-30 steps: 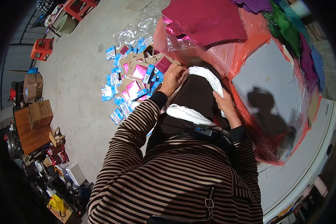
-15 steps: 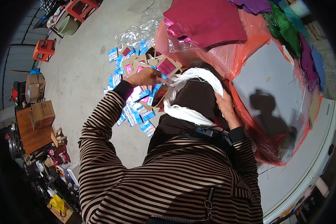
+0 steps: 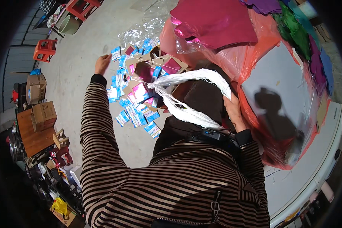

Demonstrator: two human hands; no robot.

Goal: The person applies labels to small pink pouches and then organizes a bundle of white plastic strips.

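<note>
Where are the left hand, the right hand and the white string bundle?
left hand (image 3: 102, 63): head view, on the back of the raised hand.
right hand (image 3: 234, 111): head view, on the back of the hand by the string.
white string bundle (image 3: 190, 77): head view, on the upper arc of the loop.

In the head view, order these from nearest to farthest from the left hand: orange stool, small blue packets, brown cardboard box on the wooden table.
From the left hand:
1. Small blue packets, just beside it on the floor.
2. Orange stool, farther to its left.
3. Brown cardboard box, lower left, on the wooden table.
</note>
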